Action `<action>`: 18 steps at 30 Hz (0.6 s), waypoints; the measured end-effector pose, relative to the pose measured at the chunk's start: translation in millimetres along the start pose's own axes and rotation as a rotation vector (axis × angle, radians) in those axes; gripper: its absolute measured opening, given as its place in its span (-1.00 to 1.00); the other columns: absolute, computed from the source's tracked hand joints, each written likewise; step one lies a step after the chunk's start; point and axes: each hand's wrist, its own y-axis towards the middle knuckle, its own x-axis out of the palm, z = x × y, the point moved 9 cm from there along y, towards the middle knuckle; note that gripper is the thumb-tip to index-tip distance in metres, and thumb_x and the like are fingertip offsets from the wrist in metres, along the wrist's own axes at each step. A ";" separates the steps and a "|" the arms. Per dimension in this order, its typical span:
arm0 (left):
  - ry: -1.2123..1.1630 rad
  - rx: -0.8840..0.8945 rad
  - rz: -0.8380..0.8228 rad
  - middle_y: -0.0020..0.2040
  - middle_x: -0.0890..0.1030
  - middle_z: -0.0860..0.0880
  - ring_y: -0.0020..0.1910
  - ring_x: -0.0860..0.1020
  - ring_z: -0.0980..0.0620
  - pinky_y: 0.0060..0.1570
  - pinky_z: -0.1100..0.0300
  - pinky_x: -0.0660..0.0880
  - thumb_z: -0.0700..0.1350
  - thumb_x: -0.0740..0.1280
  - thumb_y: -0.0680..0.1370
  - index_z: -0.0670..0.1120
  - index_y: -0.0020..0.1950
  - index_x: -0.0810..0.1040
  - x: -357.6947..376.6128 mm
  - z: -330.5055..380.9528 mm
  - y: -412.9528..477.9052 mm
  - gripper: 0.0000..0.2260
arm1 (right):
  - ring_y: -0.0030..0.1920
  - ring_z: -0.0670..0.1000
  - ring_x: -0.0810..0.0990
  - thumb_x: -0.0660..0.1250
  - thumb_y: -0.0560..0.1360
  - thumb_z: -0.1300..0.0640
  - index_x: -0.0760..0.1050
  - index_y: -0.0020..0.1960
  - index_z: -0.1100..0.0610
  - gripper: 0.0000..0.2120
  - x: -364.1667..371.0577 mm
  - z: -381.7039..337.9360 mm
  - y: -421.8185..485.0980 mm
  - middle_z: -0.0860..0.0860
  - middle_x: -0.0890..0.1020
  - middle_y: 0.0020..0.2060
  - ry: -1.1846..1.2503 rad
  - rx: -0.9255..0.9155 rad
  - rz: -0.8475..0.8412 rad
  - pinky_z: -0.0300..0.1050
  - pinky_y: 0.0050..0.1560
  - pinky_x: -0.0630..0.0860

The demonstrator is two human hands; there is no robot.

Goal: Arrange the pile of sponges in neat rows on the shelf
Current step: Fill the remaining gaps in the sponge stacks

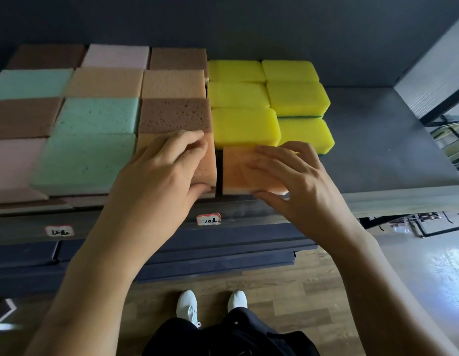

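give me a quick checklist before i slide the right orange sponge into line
1. Left hand grips left orange sponge: ok.
2. Right hand grips right orange sponge: ok.
3. Orange sponges flush side by side: not ok, a dark gap separates them.
4. Right orange sponge tight against yellow sponges: cannot tell, the hand covers part of the seam.
5. Bare shelf free on the right: ok.

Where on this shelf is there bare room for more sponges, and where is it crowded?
Bare grey shelf lies right of the yellow sponges, from back wall to front edge. Only a narrow gap separates the left orange sponge from the right orange sponge. Leftward, the other sponges are packed edge to edge.
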 end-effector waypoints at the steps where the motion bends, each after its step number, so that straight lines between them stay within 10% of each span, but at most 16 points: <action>1: -0.001 0.000 0.000 0.30 0.52 -0.05 0.21 0.47 -0.11 0.17 0.00 0.45 -0.10 0.50 0.38 -0.22 0.27 0.54 -0.5 -0.3 0.3 -0.50 | 0.23 0.17 0.42 0.54 0.40 0.08 0.54 0.31 0.03 -0.51 0.3 -0.3 -0.3 -0.08 0.53 0.32 0.006 0.003 -0.003 0.10 0.18 0.49; 18: -0.054 0.020 0.043 0.27 0.54 -0.04 0.18 0.51 -0.12 0.10 -0.03 0.52 -0.11 0.53 0.37 -0.20 0.25 0.56 -1.8 -2.8 -1.0 -0.52 | 0.27 0.02 0.47 0.51 0.43 0.05 0.61 0.15 0.00 -0.70 9.1 -15.3 7.8 -0.13 0.57 0.24 0.041 0.126 -0.030 -0.01 0.03 0.57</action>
